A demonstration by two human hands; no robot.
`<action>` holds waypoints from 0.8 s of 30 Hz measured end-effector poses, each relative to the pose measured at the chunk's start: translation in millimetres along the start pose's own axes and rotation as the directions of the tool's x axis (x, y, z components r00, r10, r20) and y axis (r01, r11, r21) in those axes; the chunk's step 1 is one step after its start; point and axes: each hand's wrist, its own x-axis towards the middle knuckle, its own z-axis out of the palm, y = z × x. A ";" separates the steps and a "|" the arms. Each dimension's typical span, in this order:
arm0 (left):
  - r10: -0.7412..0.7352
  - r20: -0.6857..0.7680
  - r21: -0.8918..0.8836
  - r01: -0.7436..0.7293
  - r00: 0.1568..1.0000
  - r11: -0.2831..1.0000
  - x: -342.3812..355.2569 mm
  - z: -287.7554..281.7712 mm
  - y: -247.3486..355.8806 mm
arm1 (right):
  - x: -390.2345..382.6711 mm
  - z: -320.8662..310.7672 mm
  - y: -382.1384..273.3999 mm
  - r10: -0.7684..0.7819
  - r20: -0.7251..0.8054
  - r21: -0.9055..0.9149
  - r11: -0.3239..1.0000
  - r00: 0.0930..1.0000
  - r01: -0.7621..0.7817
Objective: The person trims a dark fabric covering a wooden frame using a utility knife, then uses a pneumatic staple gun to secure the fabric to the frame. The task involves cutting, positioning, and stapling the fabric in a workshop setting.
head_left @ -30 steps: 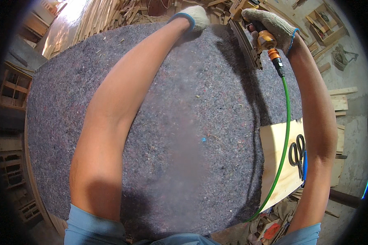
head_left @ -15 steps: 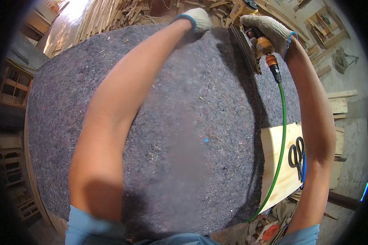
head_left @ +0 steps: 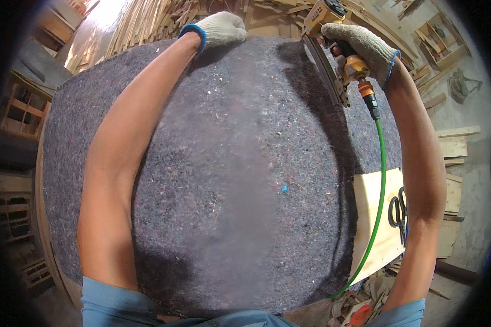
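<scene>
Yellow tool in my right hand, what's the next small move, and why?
Perhaps ease the yellow tool slightly left along the far edge of the grey felt: the right hand holds it near that edge, and the left hand is at the same edge farther left, leaving a gap between them.

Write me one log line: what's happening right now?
left hand: gloved, at far edge of grey felt | right hand: gloved, gripping pneumatic nail or staple gun | green hose: attached | scissors: on plywood

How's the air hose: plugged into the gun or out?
Plugged in: the green air hose runs through an orange coupling into the pneumatic fastening gun.
</scene>
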 end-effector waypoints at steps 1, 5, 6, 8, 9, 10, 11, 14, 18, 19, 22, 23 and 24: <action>-0.013 0.007 0.008 0.013 1.000 1.000 0.1 0.7 0.0 | -2.2 4.1 -1.3 -0.017 -0.020 -0.025 1.000 1.000 0.017; 0.049 -0.015 0.121 -0.047 0.999 0.992 7.0 7.9 -7.0 | -5.6 15.6 -14.0 0.047 -0.002 -0.093 0.995 0.999 -0.047; -0.011 0.009 0.125 0.010 1.000 0.992 10.1 9.3 -7.1 | -6.1 17.3 -16.7 0.049 0.000 -0.098 0.994 0.999 -0.049; -0.035 0.025 0.181 0.030 0.999 0.983 14.9 10.6 -5.2 | -7.3 24.0 -16.4 0.019 -0.027 -0.110 0.994 0.999 -0.021; -0.048 0.032 0.210 0.040 0.998 0.977 16.6 9.9 -5.5 | -9.6 29.2 -14.1 -0.016 -0.056 -0.118 0.993 0.998 0.009; -0.038 0.027 0.206 0.031 0.999 0.978 18.4 10.7 -6.6 | -11.0 32.1 -12.8 -0.051 -0.086 -0.128 0.991 0.995 0.040; -0.041 0.021 0.202 0.036 0.999 0.979 19.1 11.3 -8.4 | -10.5 32.8 -13.6 -0.043 -0.076 -0.120 0.992 0.996 0.034; -0.029 0.020 0.201 0.024 0.999 0.979 20.5 12.7 -11.0 | -4.2 32.8 -15.2 -0.004 -0.033 -0.109 0.994 0.999 0.001; -0.030 0.045 0.192 0.021 0.999 0.981 23.0 11.4 -6.3 | 8.5 27.5 -8.9 0.027 0.013 -0.087 0.996 1.000 -0.026; -0.060 0.050 0.184 0.050 0.997 0.982 22.5 12.3 -7.7 | 8.6 34.4 -11.8 0.023 0.021 -0.068 0.997 1.000 -0.021; -0.039 0.058 0.237 0.024 0.998 0.971 22.3 11.9 -11.2 | 3.0 48.9 -23.7 0.011 -0.008 -0.180 0.984 1.000 -0.012; -0.030 0.070 0.252 0.011 0.997 0.968 22.2 12.2 -10.7 | 2.2 52.6 -25.0 -0.001 -0.003 -0.194 0.981 1.000 0.001; -0.063 0.071 0.225 0.046 0.995 0.973 22.0 12.2 -10.7 | 3.5 56.0 -24.7 -0.020 0.021 -0.132 0.991 1.000 0.023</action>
